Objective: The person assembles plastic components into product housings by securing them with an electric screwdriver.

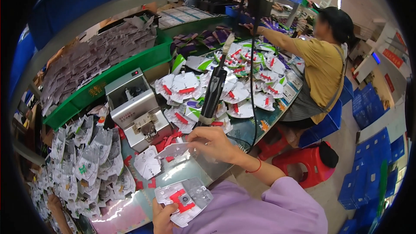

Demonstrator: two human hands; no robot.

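My left hand (163, 217) is closed on the edge of a white plastic shell (200, 193), its thumb on top. A red plastic piece (177, 198) and a round dark part sit inside this shell. Farther up, my right hand (212, 142) pinches a thin light-grey plastic panel (173, 151) by its right end, above the table. A white plastic part (147, 163) lies flat beside that panel. Loose red plastic pieces (167, 141) are scattered around it. A black electric screwdriver (214, 90) hangs point down just beyond my right hand.
A metal screw feeder (133, 104) stands behind the red pieces. Grey shells (93, 156) are heaped left, white-and-red assemblies (234, 82) ahead. A green bin (104, 89) holds grey parts. Another hand (55, 203) shows lower left. A person in yellow (323, 60) sits far right, near a red stool (303, 162).
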